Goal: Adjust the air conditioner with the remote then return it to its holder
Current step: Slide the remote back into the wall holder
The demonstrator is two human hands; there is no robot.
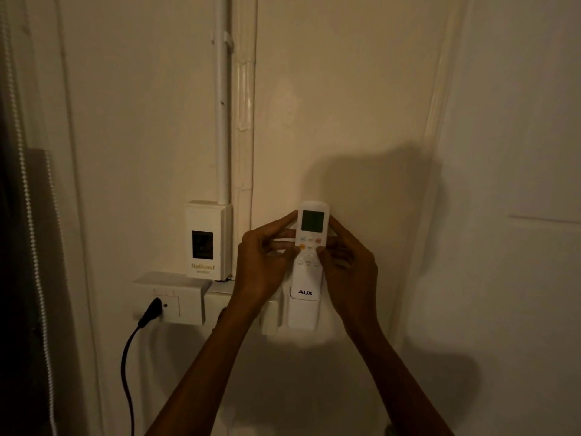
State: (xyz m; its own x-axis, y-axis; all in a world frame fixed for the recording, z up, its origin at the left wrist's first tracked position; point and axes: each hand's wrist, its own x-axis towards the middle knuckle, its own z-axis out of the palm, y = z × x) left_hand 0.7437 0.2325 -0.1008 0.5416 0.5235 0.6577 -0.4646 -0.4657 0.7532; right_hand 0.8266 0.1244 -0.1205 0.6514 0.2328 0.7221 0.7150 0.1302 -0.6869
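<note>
A white AUX remote (310,243) with a dark screen and coloured buttons stands upright against the cream wall, its lower end inside a white wall holder (302,313). My left hand (262,262) grips the remote's left edge, fingertips near the screen. My right hand (349,269) grips its right edge, thumb on the buttons. The air conditioner is out of view.
A white breaker box (206,239) marked National hangs left of the remote, under a vertical conduit (222,105). Below it sits a socket box (169,298) with a black plug and cable (129,350). A dark curtain edge (19,278) runs down the far left.
</note>
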